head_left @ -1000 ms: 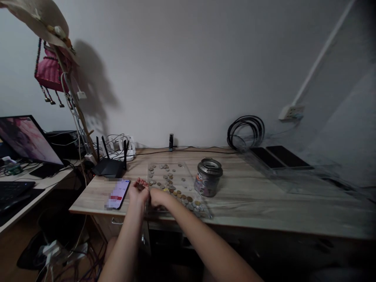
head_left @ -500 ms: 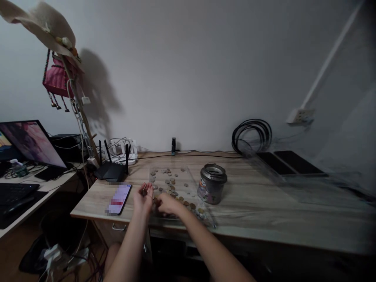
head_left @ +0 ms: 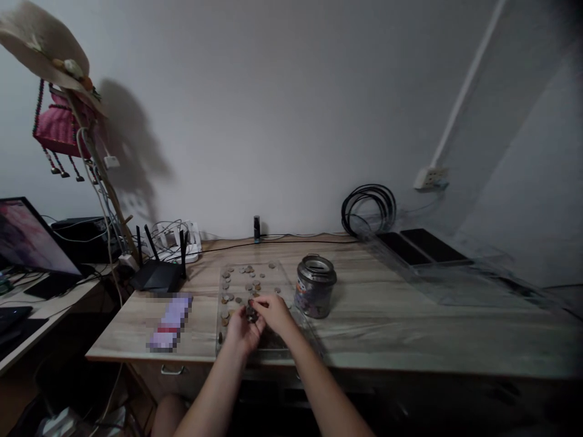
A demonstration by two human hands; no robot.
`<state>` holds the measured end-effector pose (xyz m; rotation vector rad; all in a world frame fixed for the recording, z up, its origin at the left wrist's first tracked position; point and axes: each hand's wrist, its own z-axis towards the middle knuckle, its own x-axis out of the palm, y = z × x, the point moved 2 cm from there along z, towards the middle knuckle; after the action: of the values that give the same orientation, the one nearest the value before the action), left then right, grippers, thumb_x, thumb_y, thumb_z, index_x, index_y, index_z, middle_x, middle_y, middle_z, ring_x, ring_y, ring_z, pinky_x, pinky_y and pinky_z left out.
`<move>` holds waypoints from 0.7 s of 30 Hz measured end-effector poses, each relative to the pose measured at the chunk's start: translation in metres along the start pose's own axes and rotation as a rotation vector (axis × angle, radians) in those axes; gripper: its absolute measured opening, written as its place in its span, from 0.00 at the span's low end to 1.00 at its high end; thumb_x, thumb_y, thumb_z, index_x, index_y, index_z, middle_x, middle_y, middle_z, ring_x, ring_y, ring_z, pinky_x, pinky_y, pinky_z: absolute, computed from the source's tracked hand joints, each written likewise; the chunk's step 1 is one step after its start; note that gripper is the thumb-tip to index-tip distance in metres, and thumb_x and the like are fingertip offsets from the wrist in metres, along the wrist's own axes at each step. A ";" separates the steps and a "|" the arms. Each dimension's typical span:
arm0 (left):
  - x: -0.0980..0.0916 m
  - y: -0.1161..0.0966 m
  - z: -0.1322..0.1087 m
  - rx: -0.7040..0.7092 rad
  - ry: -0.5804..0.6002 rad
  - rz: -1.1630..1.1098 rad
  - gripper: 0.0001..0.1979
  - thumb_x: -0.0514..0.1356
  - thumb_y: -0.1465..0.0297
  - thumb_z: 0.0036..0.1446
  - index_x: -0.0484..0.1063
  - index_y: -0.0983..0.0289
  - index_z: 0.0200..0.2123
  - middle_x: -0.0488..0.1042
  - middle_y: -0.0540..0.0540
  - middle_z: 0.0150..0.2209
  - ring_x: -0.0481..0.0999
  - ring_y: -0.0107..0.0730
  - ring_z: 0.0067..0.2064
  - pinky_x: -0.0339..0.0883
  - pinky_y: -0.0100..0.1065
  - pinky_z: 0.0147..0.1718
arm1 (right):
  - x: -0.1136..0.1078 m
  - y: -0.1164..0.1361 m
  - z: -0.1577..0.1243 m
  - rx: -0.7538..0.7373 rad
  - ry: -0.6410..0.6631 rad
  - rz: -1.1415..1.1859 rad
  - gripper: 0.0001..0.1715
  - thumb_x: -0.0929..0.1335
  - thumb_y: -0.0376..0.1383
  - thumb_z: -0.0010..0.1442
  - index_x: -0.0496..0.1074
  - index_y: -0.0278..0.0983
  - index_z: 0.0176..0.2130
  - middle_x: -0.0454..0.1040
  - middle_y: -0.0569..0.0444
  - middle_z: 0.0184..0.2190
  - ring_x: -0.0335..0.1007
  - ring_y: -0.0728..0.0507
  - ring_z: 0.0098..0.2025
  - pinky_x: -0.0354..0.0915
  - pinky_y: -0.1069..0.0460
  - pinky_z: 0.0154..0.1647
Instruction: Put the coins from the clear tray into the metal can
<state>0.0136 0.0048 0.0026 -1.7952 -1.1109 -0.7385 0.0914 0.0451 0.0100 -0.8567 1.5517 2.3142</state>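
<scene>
Left hand (head_left: 243,332) is cupped loosely open with coins (head_left: 251,314) in its palm. Right hand (head_left: 274,309) fingertips are pinched together on them, above the clear tray (head_left: 277,276).

black router (head_left: 157,276) | blurred phone (head_left: 169,321) | coiled cable (head_left: 367,208) | straw hat (head_left: 39,48) | monitor (head_left: 30,240)

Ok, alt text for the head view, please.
Two bare hands meet over a clear tray of scattered coins at the near edge of a wooden desk, the left hand cupped against the right hand, some coins between them. A lidded jar stands right of the tray; a phone and a router sit left.
</scene>
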 end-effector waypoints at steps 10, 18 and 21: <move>-0.003 -0.007 0.002 0.000 0.060 0.274 0.08 0.49 0.79 0.54 0.67 0.73 0.33 0.73 0.63 0.30 0.75 0.32 0.33 0.71 0.25 0.27 | -0.132 0.009 -0.002 -0.068 -0.592 -0.321 0.15 0.62 0.38 0.53 0.75 0.37 0.34 0.76 0.50 0.32 0.68 0.45 0.31 0.61 0.53 0.33; 0.000 -0.003 -0.002 0.067 0.132 0.507 0.07 0.54 0.71 0.54 0.68 0.71 0.31 0.71 0.54 0.21 0.68 0.18 0.18 0.56 0.17 0.13 | -0.204 -0.031 0.038 0.039 -0.089 -0.668 0.08 0.66 0.35 0.47 0.76 0.39 0.25 0.77 0.52 0.27 0.69 0.46 0.29 0.57 0.55 0.28; -0.003 -0.002 0.003 0.120 0.150 0.583 0.11 0.59 0.65 0.49 0.68 0.70 0.27 0.69 0.51 0.19 0.64 0.17 0.15 0.49 0.18 0.11 | -0.195 -0.017 0.032 -0.003 -0.167 -0.688 0.08 0.66 0.34 0.45 0.76 0.38 0.27 0.76 0.50 0.29 0.69 0.45 0.32 0.57 0.54 0.30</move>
<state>0.0106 0.0068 -0.0001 -1.7984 -0.4769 -0.4320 0.2453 0.1063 0.1186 -0.9750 0.9730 1.8253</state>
